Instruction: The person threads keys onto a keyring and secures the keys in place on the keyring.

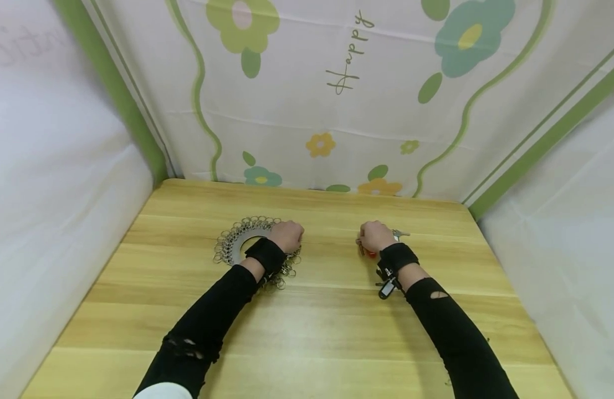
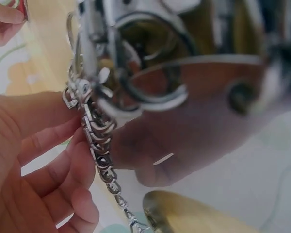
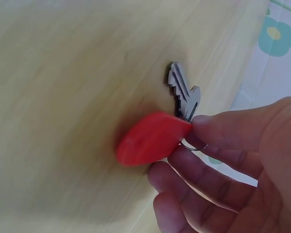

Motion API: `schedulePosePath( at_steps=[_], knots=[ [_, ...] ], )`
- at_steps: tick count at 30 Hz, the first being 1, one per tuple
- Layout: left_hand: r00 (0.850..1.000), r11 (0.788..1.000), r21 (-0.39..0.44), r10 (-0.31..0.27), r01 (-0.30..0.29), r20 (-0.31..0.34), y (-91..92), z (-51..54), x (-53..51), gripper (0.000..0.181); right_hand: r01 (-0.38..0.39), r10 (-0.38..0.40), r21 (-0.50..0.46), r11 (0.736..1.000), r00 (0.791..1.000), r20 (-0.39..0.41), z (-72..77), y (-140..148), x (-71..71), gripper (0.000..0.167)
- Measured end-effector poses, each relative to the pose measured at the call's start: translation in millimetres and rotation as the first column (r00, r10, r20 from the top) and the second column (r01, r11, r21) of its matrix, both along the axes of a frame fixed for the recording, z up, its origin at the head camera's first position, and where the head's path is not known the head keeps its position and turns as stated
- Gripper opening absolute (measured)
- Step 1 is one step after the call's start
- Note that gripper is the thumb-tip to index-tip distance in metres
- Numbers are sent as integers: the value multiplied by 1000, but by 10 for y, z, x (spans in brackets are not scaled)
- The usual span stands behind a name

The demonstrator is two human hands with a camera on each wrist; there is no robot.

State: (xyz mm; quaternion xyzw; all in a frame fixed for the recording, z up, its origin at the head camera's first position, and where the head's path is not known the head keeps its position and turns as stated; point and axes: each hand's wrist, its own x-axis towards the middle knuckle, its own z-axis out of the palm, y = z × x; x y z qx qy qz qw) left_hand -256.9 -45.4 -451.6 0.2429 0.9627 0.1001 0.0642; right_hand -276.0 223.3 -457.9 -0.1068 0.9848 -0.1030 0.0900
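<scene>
My left hand [image 1: 287, 236] grips the edge of a flat round metal key holder [image 1: 234, 247] at the left of the table. Many small split rings hang around the rim of this holder. In the left wrist view, thumb and fingers pinch the linked rings [image 2: 101, 145] beside the shiny plate [image 2: 194, 116]. At the right, my right hand [image 1: 376, 236] pinches a red key tag [image 3: 153, 138] at its pointed end, just over the table. A silver key [image 3: 180, 92] hangs with it on a thin wire ring [image 3: 194, 148], partly hidden by the fingers.
Both hands are over a light wooden table [image 1: 307, 338]. A patterned cloth wall [image 1: 297, 105] rises at its back edge, with white cloth sides left and right. Each wrist wears a black strap [image 1: 399, 256] with a camera.
</scene>
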Motion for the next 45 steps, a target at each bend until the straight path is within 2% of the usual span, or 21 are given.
schedulePosePath(
  at_steps=[6,12,15,17,21,26,30,35,41,45],
  knots=[
    [999,999,-34,-8,6,-46,42,-20,-11,36,-4,4,-2,1000,1000,-11,31,0,21,18],
    [1000,985,-171,-26,24,-11,80,-14,-42,36,-12,12,-4,1000,999,-36,82,-37,43,17],
    [999,981,-191,-37,40,20,58,-17,-43,37,-30,29,-23,999,998,-50,74,-32,62,17],
    [998,984,-174,-43,49,36,37,-16,-35,33,-30,29,-41,999,999,-43,69,-17,73,16],
    [997,992,-111,-53,59,56,4,8,-18,9,-18,17,-43,999,1000,-24,77,30,67,13],
    [993,997,-13,-69,70,95,-28,51,-12,21,-13,13,-96,995,1000,-3,127,63,60,14],
    [992,994,77,-90,83,88,-80,50,-13,11,0,2,-163,987,1000,11,170,35,65,15],
    [995,980,192,-68,52,77,-173,53,-6,6,-35,37,-281,959,999,5,143,-37,75,16],
    [996,970,240,-57,40,64,-185,72,22,10,6,11,-475,880,999,32,79,-160,182,18],
    [998,971,233,-60,51,30,-119,67,62,12,22,-7,-541,841,1000,30,61,-247,270,17]
  ],
)
